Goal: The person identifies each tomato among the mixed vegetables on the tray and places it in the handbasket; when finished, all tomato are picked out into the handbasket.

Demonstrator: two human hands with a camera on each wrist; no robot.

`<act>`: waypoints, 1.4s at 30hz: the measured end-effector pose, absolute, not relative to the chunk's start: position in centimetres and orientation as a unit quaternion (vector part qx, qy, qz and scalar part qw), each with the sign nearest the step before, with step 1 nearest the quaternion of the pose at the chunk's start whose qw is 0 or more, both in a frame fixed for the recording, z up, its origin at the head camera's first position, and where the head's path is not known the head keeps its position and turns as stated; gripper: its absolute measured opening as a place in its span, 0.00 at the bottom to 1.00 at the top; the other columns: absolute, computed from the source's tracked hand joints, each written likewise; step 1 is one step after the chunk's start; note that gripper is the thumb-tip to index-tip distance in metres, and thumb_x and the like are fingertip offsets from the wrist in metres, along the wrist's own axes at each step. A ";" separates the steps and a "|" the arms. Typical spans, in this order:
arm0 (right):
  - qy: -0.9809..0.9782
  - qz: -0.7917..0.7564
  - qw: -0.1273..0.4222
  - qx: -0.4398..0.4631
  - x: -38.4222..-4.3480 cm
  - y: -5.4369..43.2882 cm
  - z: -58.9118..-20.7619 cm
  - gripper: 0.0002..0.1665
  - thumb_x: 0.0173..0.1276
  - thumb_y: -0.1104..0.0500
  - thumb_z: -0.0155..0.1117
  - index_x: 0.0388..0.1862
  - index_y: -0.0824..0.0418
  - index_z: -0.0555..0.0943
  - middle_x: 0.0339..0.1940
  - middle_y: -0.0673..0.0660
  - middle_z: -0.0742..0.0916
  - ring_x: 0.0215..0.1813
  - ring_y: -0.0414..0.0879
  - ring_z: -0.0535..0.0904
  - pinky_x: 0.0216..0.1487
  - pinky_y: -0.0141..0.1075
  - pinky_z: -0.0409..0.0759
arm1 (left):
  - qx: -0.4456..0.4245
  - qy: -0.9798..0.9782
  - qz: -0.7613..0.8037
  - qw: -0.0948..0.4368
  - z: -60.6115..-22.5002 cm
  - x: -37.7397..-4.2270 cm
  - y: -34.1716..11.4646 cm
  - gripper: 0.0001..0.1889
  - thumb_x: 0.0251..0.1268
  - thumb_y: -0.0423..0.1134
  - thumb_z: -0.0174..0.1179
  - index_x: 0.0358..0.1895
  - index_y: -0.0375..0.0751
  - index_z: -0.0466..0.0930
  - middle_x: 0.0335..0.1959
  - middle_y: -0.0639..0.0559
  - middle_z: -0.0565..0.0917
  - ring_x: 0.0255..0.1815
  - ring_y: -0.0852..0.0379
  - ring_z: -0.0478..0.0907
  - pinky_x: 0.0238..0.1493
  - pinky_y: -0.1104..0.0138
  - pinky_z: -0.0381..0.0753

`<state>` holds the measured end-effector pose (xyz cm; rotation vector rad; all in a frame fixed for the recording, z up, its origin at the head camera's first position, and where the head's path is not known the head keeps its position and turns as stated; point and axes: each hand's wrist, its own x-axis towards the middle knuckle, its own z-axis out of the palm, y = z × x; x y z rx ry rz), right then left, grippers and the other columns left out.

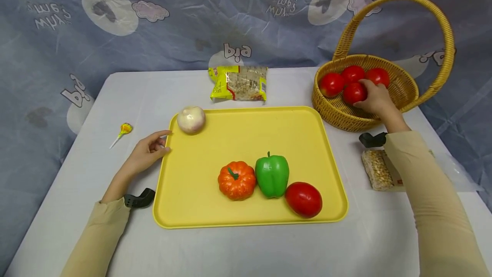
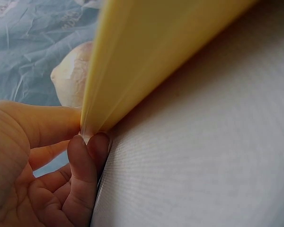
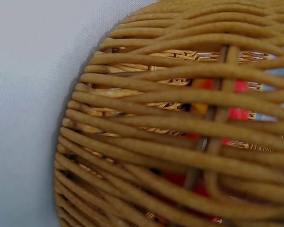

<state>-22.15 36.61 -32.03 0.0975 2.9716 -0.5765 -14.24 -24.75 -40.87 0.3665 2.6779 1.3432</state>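
Note:
In the head view, my right hand [image 1: 374, 97] reaches into a wicker basket [image 1: 346, 119] and grips a red tomato [image 1: 353, 93] between thumb and fingers. Several other tomatoes [image 1: 332, 84] lie around it. Basket weave [image 3: 180, 123] fills the right wrist view and hides the hand there. At the yellow tray [image 1: 246, 140], my left hand [image 1: 147, 151] is by the left edge; the left wrist view has its thumb and fingers [image 2: 83, 161] pinching the rim. A whitish-purple onion [image 1: 191, 119] sits at the tray's far left corner, beyond that hand.
On the tray are an orange pumpkin [image 1: 236, 181], a green bell pepper [image 1: 272, 174] and a red oval fruit [image 1: 303, 200]. Behind it lies a yellow food packet [image 1: 238, 82]. A lollipop [image 1: 124, 129] is at left, a bag of grains [image 1: 378, 170] under the right forearm.

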 end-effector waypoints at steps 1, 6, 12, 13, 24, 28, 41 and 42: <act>0.979 -0.191 0.057 0.033 -22.1 36.6 -32.0 0.45 0.58 0.65 0.59 0.71 0.69 0.50 0.61 0.84 0.59 0.63 0.78 0.52 0.62 0.69 0.54 | 0.122 0.886 0.444 0.060 -40.9 -14.2 -24.7 0.25 0.63 0.32 0.58 0.63 0.33 0.68 0.38 0.42 0.75 0.25 0.67 0.66 0.26 0.74 0.67; 0.978 -0.194 0.067 0.037 -21.9 36.5 -31.7 0.48 0.58 0.65 0.59 0.73 0.68 0.46 0.62 0.85 0.56 0.63 0.79 0.52 0.61 0.70 0.55 | 0.122 0.889 0.438 0.055 -39.6 -13.6 -23.9 0.24 0.62 0.28 0.57 0.61 0.28 0.68 0.38 0.39 0.75 0.25 0.68 0.65 0.26 0.75 0.66; 0.979 -0.182 0.091 0.021 -21.3 36.2 -30.8 0.52 0.60 0.62 0.60 0.74 0.66 0.41 0.65 0.86 0.51 0.64 0.81 0.51 0.61 0.72 0.54 | 0.119 0.888 0.440 0.060 -38.9 -13.4 -23.6 0.24 0.62 0.28 0.56 0.62 0.27 0.67 0.38 0.38 0.75 0.25 0.68 0.65 0.26 0.76 0.67; 0.979 -0.181 0.093 0.017 -21.2 36.1 -30.6 0.52 0.60 0.62 0.59 0.75 0.65 0.40 0.65 0.86 0.50 0.64 0.81 0.51 0.61 0.72 0.54 | 0.119 0.889 0.439 0.061 -39.2 -13.5 -23.8 0.24 0.62 0.28 0.57 0.62 0.28 0.67 0.39 0.38 0.75 0.25 0.68 0.65 0.26 0.76 0.67; 0.982 -0.183 0.001 -0.042 -18.5 34.1 -29.3 0.45 0.62 0.64 0.58 0.74 0.63 0.49 0.67 0.80 0.58 0.64 0.77 0.56 0.58 0.72 0.57 | 0.131 0.884 0.446 0.054 -39.6 -13.8 -24.1 0.24 0.62 0.27 0.56 0.62 0.28 0.67 0.39 0.38 0.75 0.25 0.69 0.65 0.26 0.76 0.67; 0.977 -0.187 -0.063 -0.078 -17.0 33.0 -29.3 0.40 0.60 0.66 0.60 0.71 0.65 0.58 0.63 0.78 0.67 0.62 0.74 0.61 0.58 0.70 0.59 | 0.132 0.882 0.450 0.056 -38.1 -13.1 -23.3 0.23 0.61 0.26 0.56 0.60 0.25 0.68 0.37 0.36 0.74 0.25 0.68 0.65 0.27 0.76 0.67; 0.953 -0.201 -0.147 -0.174 -12.5 30.2 -29.3 0.34 0.57 0.70 0.63 0.64 0.61 0.69 0.57 0.66 0.77 0.50 0.58 0.74 0.50 0.33 0.73 | 0.115 0.889 0.438 0.068 -39.5 -13.7 -24.0 0.24 0.63 0.29 0.56 0.63 0.29 0.66 0.40 0.37 0.75 0.26 0.69 0.66 0.27 0.75 0.67; 0.952 -0.198 -0.149 -0.181 -12.1 30.0 -29.3 0.34 0.57 0.70 0.64 0.64 0.61 0.70 0.57 0.65 0.77 0.50 0.56 0.74 0.49 0.27 0.70 | 0.118 0.888 0.439 0.068 -39.2 -13.5 -23.9 0.24 0.63 0.29 0.56 0.63 0.28 0.66 0.39 0.36 0.75 0.26 0.68 0.66 0.27 0.75 0.67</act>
